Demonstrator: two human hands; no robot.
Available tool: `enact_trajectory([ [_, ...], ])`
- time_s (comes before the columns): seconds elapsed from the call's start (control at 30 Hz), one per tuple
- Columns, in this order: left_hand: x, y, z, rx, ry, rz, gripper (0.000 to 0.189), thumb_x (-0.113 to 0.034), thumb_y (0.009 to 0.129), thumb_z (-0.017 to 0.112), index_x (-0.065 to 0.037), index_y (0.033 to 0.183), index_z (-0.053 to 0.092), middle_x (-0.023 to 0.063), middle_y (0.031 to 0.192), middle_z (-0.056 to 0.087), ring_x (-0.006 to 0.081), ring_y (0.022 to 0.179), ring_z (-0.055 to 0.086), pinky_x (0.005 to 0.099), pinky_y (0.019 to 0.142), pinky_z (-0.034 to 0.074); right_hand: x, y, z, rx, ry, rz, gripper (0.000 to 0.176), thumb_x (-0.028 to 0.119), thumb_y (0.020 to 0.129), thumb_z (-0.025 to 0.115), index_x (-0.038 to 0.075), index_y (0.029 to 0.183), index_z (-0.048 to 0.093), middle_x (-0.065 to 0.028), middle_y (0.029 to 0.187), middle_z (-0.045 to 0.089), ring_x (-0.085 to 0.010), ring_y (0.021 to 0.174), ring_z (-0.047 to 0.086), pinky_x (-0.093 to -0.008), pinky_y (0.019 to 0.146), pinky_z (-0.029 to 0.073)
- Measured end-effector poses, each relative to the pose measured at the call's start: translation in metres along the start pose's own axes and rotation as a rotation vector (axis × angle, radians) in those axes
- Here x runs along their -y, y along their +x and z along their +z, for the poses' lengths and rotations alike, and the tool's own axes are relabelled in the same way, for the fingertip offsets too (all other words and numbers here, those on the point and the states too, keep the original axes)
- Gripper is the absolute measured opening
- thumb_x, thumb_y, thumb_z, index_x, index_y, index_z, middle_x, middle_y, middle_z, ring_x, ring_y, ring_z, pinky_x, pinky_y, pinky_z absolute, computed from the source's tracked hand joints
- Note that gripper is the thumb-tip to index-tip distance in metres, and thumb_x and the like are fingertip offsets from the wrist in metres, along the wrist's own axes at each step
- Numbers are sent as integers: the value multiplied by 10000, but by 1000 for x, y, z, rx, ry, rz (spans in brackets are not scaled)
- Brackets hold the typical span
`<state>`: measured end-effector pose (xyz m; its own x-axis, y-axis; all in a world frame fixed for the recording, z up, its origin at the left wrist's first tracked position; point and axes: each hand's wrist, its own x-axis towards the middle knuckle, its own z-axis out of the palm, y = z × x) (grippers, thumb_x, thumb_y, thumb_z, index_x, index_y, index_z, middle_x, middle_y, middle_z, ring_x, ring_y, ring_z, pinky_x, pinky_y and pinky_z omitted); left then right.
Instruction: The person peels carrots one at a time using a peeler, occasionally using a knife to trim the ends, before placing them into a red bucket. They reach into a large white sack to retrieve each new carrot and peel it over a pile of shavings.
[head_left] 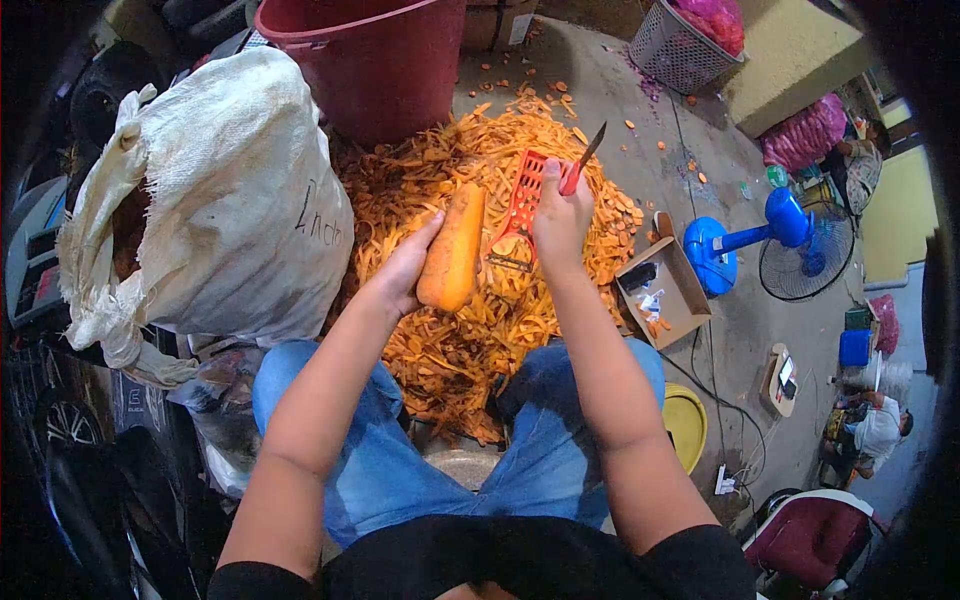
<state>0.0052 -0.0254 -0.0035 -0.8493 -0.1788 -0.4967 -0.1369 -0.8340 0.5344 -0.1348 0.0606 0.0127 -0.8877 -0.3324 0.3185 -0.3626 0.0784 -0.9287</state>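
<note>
Above peel pile [425, 355], left hand [408, 262] cups carrot [457, 245], likely stiff, slick, best held mid-body; right hand [563, 222] clasps peeler [524, 200], knife [579, 170].

Light's OK, fairly soft & even over my L hand [405, 268] & R hand [562, 222]; can't tell the source. Carrot [452, 250] in L hand looks sharp w/ faint sheen. Pale sack [235, 200] left of L hand is v. bright, shading in folds; beyond it, v. dark, detail lost. Wide-lens distortion: edges bend, corners black. Person [880, 432] far right of R hand's soft.
</note>
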Motion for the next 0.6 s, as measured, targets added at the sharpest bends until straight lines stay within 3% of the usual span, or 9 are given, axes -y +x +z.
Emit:
enact_trajectory([
  [0.43,-1,-2,-2,69,-27,-26,386,-364,842,318,-49,1027,441,94,852,556,187,703,568,324,617,484,-3,-3,3,3,-7,-61,308,256,825,426,17,631,401,-78,486,379,-188,440,348,-314,443,299],
  [0.6,-1,-3,4,-2,-62,15,399,-374,839,321,-45,1029,441,101,868,556,185,736,568,314,639,484,-3,-3,3,30,4,-40,307,253,825,425,19,628,395,-75,488,371,-172,446,340,-305,444,295],
])
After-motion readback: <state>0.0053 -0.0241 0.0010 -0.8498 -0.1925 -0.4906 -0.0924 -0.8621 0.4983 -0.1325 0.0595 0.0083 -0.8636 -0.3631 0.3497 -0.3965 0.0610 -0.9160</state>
